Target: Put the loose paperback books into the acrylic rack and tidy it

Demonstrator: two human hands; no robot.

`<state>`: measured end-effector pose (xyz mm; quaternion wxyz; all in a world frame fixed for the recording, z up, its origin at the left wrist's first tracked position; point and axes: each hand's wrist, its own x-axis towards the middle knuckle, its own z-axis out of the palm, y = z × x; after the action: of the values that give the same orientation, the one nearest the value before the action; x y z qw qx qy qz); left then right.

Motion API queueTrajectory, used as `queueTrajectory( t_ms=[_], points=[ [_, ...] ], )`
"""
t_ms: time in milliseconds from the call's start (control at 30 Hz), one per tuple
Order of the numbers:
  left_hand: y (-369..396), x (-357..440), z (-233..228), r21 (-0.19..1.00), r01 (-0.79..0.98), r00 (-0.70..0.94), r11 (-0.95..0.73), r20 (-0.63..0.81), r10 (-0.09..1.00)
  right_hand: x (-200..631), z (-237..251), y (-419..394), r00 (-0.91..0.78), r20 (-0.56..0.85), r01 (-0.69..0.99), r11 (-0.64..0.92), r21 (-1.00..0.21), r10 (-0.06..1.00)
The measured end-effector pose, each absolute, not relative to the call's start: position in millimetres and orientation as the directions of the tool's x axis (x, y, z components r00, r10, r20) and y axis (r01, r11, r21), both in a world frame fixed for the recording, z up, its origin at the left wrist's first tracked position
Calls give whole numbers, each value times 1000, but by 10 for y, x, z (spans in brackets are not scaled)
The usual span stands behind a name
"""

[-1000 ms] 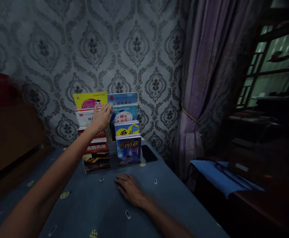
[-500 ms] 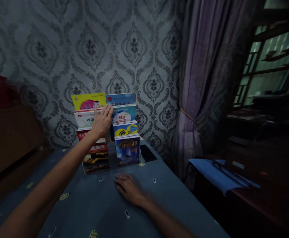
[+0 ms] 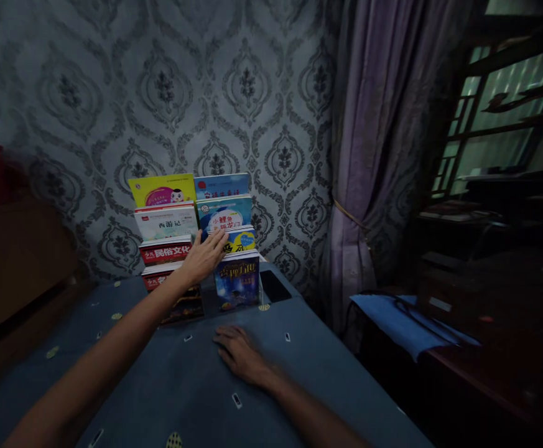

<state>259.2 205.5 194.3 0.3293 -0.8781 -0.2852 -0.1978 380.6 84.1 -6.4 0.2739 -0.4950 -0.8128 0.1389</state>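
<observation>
My left hand (image 3: 204, 256) reaches over the front of a tiered book display, fingers stretched out and holding nothing. Its fingertips lie at the left edge of the yellow book (image 3: 241, 240) in the right column; whether they touch it I cannot tell. Below and right of them stands a dark blue book (image 3: 237, 283). Higher up in that column are a light blue book (image 3: 229, 211) and another blue book (image 3: 222, 185). The left column holds a yellow book (image 3: 159, 186), a white book (image 3: 166, 223) and red books (image 3: 165, 252). My right hand (image 3: 239, 353) rests open on the tablecloth.
A black flat object (image 3: 275, 285) lies right of the books on the blue tablecloth (image 3: 196, 386). Brown cardboard boxes (image 3: 19, 261) stand at the left. Patterned wallpaper is behind, with a purple curtain (image 3: 357, 186) at the right. A blue cloth (image 3: 392, 323) covers part of a lower surface.
My left hand has moved down and right, from between the upper books to the yellow book's left edge, uncovering the white book's title. My right hand stays on the table. The view has shifted slightly.
</observation>
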Motion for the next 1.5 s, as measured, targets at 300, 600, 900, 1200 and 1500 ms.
queueTrajectory(
  t_ms=[300, 600, 900, 1200, 1500],
  points=[
    [1950, 2602, 1803, -516, 562, 808, -646, 511, 294, 3797, -28, 811, -358, 327, 709, 482, -514, 875],
    [1969, 2546, 1616, -567, 470, 875, -676, 398, 275, 3785, 59, 802, -367, 289, 721, 467, -512, 884],
    [1994, 2619, 1876, -514, 577, 803, -634, 496, 329, 3799, 36, 789, -361, 323, 715, 482, -506, 875],
    [2092, 2676, 2329, -498, 633, 754, -593, 568, 329, 3810, -40, 809, -360, 325, 722, 482, -497, 875],
    [2197, 2744, 2916, -424, 729, 664, -537, 628, 406, 3814, 46, 784, -368, 333, 718, 493, -491, 868]
  ],
)
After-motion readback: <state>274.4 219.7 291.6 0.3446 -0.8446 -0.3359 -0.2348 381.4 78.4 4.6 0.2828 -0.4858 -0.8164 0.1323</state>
